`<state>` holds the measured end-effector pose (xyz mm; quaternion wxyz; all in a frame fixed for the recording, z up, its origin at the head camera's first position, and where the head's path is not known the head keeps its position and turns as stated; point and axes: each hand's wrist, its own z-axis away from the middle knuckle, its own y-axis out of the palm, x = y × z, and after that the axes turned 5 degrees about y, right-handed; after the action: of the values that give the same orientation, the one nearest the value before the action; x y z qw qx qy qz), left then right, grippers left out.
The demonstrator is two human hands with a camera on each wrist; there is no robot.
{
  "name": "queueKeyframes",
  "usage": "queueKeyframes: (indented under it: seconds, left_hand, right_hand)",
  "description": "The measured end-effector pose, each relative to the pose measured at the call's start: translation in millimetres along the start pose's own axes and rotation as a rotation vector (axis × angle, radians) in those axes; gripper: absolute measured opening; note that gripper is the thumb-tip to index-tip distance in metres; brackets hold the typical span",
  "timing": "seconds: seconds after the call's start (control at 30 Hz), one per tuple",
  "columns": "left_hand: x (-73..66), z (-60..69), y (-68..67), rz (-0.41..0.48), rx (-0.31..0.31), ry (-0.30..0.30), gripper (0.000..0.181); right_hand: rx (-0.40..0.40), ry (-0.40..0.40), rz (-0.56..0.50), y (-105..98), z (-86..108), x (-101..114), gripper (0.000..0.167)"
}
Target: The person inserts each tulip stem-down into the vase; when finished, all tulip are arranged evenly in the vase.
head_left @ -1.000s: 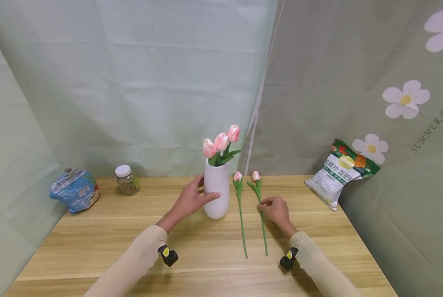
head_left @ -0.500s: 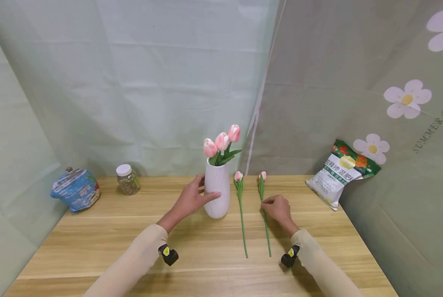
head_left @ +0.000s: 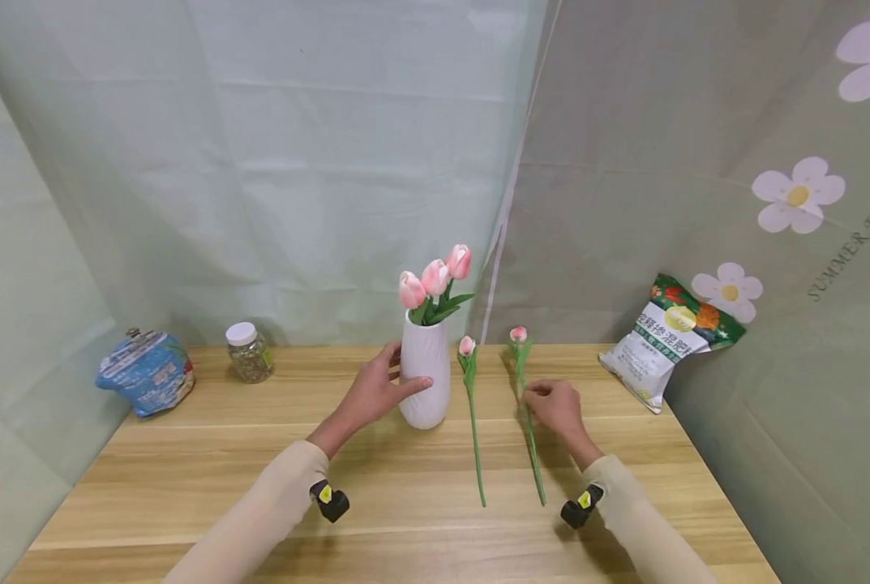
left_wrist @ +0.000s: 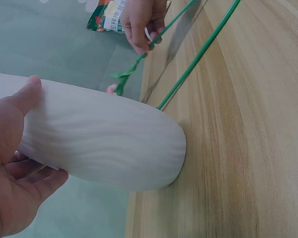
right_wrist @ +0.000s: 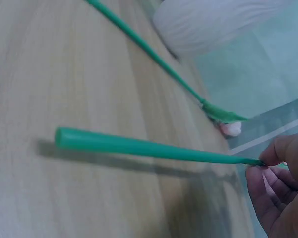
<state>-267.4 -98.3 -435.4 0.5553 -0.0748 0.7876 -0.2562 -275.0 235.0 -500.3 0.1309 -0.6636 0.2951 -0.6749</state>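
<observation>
A white ribbed vase (head_left: 425, 377) stands upright with three pink tulips (head_left: 435, 278) in its mouth. My left hand (head_left: 376, 391) grips its side, thumb in front and fingers behind, as the left wrist view also shows on the vase (left_wrist: 104, 134). My right hand (head_left: 557, 410) pinches the green stem of a loose tulip (head_left: 533, 458) between thumb and fingertips. In the right wrist view that stem (right_wrist: 153, 148) is raised off the wood, its shadow beneath it. Between vase and right hand, another tulip (head_left: 475, 430) lies on the table.
A jar with a white lid (head_left: 249, 354) and a blue bag (head_left: 148, 375) stand at the back left of the wooden table (head_left: 398, 519). At the back right a green and white packet (head_left: 668, 341) leans against the cloth wall (head_left: 332, 162).
My right hand has moved a little to the right with the pinched tulip, whose bloom has turned and shifted right. My left hand and the vase have stayed in place.
</observation>
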Motion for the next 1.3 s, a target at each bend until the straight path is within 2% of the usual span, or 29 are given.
queueKeyframes:
  seconds: [0.13, 0.3, 0.5, 0.77, 1.0, 1.3]
  left_hand:
    - [0.7, -0.4, -1.0, 0.004, 0.006, -0.003, 0.087]
    - [0.2, 0.3, -1.5, 0.005, 0.009, 0.001, 0.087]
    - [0.4, 0.3, -1.4, 0.007, 0.009, 0.015, 0.087]
    - [0.9, -0.4, -1.3, 0.010, 0.014, 0.005, 0.087]
    - [1.4, -0.6, -1.4, 0.008, 0.010, 0.010, 0.087]
    - [1.7, -0.5, -0.9, 0.003, 0.009, 0.004, 0.087]
  right_hand:
    - [-0.020, 0.011, -0.029, -8, 2.2, 9, 0.020]
    - [-0.043, 0.005, -0.138, -17, 2.7, 18, 0.022]
    - [-0.051, -0.011, -0.216, -26, 3.9, 28, 0.023]
    - [-0.028, -0.069, -0.301, -36, 4.4, 42, 0.029]
    - [-0.011, -0.160, -0.359, -46, 4.1, 54, 0.033]
    - [-0.071, -0.243, -0.460, -57, 0.8, 71, 0.035]
